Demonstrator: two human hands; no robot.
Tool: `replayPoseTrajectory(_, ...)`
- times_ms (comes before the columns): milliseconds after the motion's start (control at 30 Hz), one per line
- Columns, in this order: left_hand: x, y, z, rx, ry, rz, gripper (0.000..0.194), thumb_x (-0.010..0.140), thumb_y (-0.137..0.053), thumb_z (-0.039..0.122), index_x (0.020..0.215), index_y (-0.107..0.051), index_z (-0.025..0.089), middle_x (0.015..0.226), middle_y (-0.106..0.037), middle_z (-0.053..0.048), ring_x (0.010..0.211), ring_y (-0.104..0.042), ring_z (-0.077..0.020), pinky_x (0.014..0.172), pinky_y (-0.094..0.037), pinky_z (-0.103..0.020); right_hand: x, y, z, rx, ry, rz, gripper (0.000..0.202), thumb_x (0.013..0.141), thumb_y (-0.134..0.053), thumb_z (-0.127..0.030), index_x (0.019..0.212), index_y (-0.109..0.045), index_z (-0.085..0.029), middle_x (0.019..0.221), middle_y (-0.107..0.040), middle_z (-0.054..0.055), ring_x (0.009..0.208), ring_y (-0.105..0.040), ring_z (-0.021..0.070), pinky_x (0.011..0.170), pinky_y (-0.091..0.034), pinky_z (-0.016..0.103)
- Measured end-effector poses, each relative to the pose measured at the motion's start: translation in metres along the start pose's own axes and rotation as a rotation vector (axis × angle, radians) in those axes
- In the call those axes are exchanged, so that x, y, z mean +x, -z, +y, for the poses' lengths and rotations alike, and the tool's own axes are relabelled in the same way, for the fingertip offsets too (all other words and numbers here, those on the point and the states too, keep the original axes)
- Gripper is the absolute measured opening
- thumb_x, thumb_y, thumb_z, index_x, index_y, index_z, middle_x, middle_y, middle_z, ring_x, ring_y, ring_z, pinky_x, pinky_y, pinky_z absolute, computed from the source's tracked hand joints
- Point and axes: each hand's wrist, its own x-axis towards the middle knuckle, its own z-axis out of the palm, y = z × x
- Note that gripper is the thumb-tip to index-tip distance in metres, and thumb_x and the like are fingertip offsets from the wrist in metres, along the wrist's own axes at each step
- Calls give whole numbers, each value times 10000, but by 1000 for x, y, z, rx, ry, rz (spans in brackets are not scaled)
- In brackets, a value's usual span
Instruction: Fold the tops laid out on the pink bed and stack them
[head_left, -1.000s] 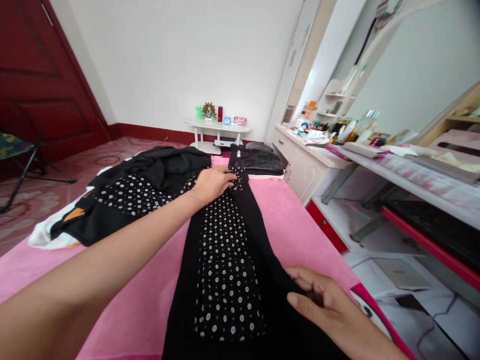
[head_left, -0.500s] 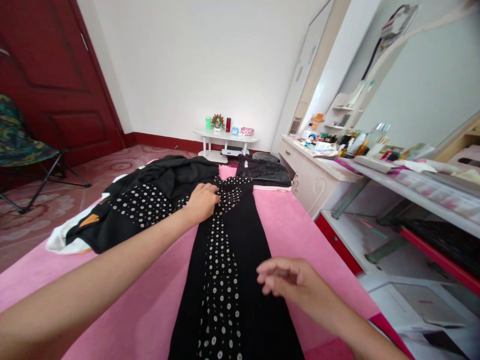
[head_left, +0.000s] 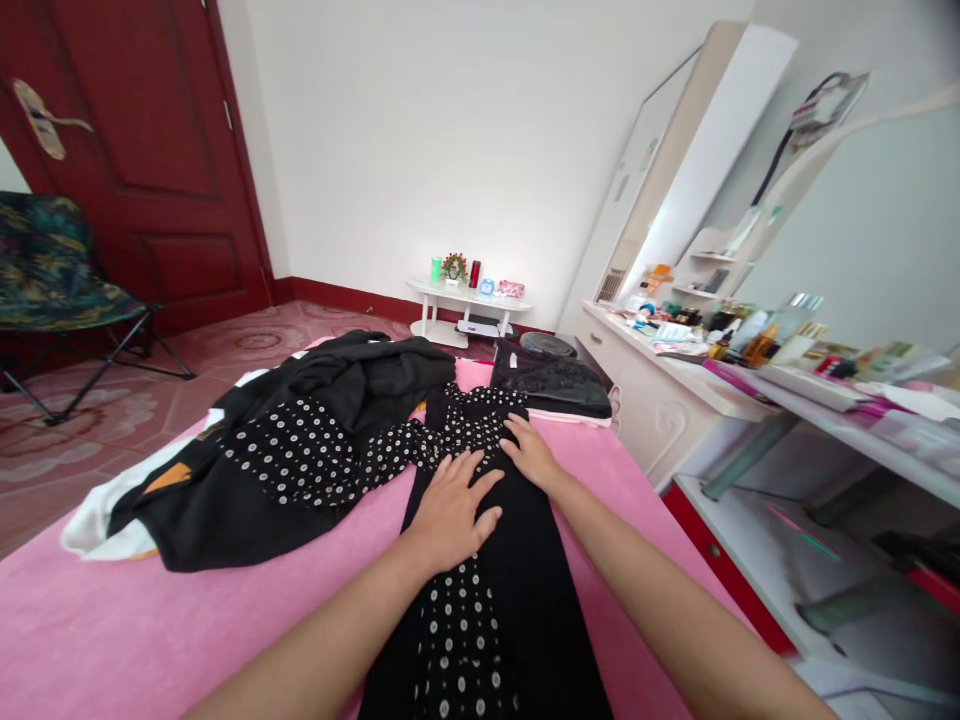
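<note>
A long black dress point(head_left: 536, 560) with white-dotted panels lies lengthwise on the pink bedspread point(head_left: 300, 620). My left hand point(head_left: 454, 510) rests on its upper middle, fingers spread over the cloth. Farther up, near the right edge of the bodice, my right hand point(head_left: 531, 452) touches the dress with its fingers stretched out. A dotted sleeve point(head_left: 390, 447) reaches left from the bodice to a heap of black clothes point(head_left: 367, 370). White and orange cloth shows under that heap. Neither hand grasps anything.
Folded black lace clothing point(head_left: 551, 380) lies at the bed's far right corner. A dresser point(head_left: 645, 395) crowded with bottles stands to the right, beside a cluttered desk point(head_left: 847, 400). A small white table point(head_left: 469, 292) is by the wall. A camouflage folding chair point(head_left: 60, 270) stands left.
My right hand has moved up and forward onto the bodice. My left hand has come back toward me and flattened on the dress. The dotted sleeve now shows stretched out leftward.
</note>
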Motion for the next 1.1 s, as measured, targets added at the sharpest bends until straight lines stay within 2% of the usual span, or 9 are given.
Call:
replayPoseTrajectory(100, 1, 0, -2, -10, 17, -4, 511, 891, -409, 505, 1371, -420, 330, 1497, -303, -67, 1383, -251, -281, 1154, -176, -486, 22, -16, 10, -147, -112, -98, 582, 939, -315, -429, 1433, -313, -121, 1538, -200, 114, 1416, -127, 270, 1123, -182, 464)
replayPoseTrajectory(200, 0, 0, -2, -12, 16, -15, 508, 898, -405, 494, 1373, -418, 315, 1495, -307, -67, 1384, -248, -276, 1151, -171, -493, 33, -24, 11, -202, -225, -129, 618, 947, -216, -500, 1474, -216, -175, 1559, -124, 68, 1423, -69, 283, 1115, -156, 517)
replayPoseTrajectory(300, -1, 2, -2, -6, 7, -20, 498, 909, -396, 484, 1366, -431, 288, 1490, -319, -62, 1377, -259, -269, 1143, -166, -494, 29, -23, 6, -226, -280, -167, 653, 939, -179, -541, 1487, -164, -186, 1566, -69, 58, 1423, -35, 297, 1112, -131, 547)
replayPoseTrajectory(400, -1, 1, -4, 6, -5, -23, 498, 917, -381, 494, 1365, -433, 283, 1485, -327, -60, 1371, -267, -257, 1142, -158, -476, 12, -19, -1, -233, -286, -219, 675, 930, -164, -570, 1494, -130, -200, 1569, -5, 52, 1422, -12, 313, 1110, -109, 557)
replayPoseTrajectory(567, -2, -2, -5, 24, -28, -32, 495, 921, -383, 491, 1367, -430, 282, 1484, -331, -60, 1363, -284, -246, 1133, -178, -467, -41, -5, -15, -230, -246, -289, 636, 946, -151, -541, 1495, -116, -221, 1568, -6, 46, 1427, -52, 274, 1124, -106, 517)
replayPoseTrajectory(767, -11, 0, 0, 60, -37, -79, 531, 938, -339, 499, 1414, -362, 266, 1517, -262, -84, 1397, -212, -250, 1134, -143, -483, -121, 15, -38, -209, -194, -273, 572, 967, -137, -479, 1489, -151, -247, 1567, -33, 22, 1433, -47, 212, 1143, -79, 484)
replayPoseTrajectory(933, -40, 10, 12, 18, -64, -148, 513, 944, -342, 487, 1421, -346, 300, 1548, -174, -68, 1419, -127, -273, 1119, -165, -516, -192, 32, -77, -208, -174, -284, 596, 958, -222, -475, 1489, -163, -211, 1561, -41, 51, 1432, -35, 234, 1143, -92, 511)
replayPoseTrajectory(1033, -65, 23, 17, -6, -102, -195, 508, 949, -347, 467, 1430, -327, 305, 1553, -151, -54, 1422, -108, -270, 1120, -184, -504, -236, 38, -109, -190, -196, -227, 566, 955, -280, -387, 1480, -206, -188, 1558, -57, 81, 1430, -34, 249, 1136, -129, 535)
replayPoseTrajectory(1100, -81, 31, 18, -26, -129, -233, 520, 952, -340, 465, 1444, -292, 301, 1552, -151, -55, 1422, -115, -257, 1125, -183, -495, -262, 44, -129, -128, -137, -205, 548, 948, -302, -309, 1477, -216, -196, 1558, -75, 80, 1428, -60, 238, 1137, -160, 523)
